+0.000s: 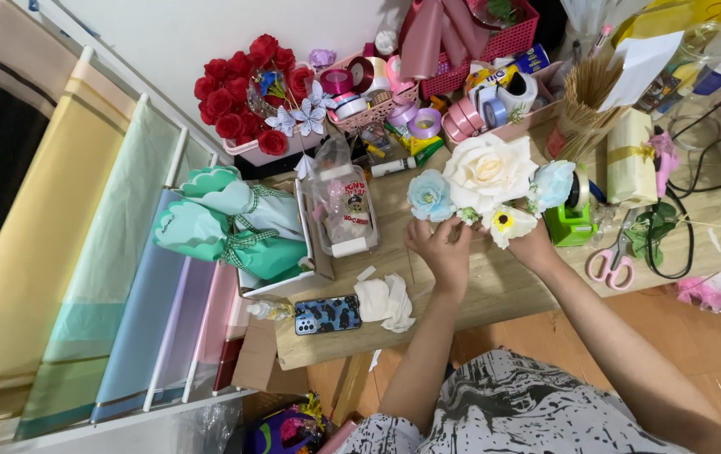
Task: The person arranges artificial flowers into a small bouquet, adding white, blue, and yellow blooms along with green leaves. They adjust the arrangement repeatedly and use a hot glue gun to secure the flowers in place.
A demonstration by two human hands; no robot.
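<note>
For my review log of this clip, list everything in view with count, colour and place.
artificial flower bunch: one, a cream rose with two pale blue blooms and a small white one, held above the table middle
wooden table: one, light brown, centre
red rose bouquet: one, red, back left
ribbon rolls: several, pink and lilac, in baskets at the back
green tape dispenser: one, right of the flowers
pink-handled scissors: one, right
patterned phone: one, blue, front left edge
mint gift bags: a few, in a white tray, left
wrapping paper sheets: several, pastel, hung on a rack far left
left hand: at the stems
right hand: under the blooms
</note>
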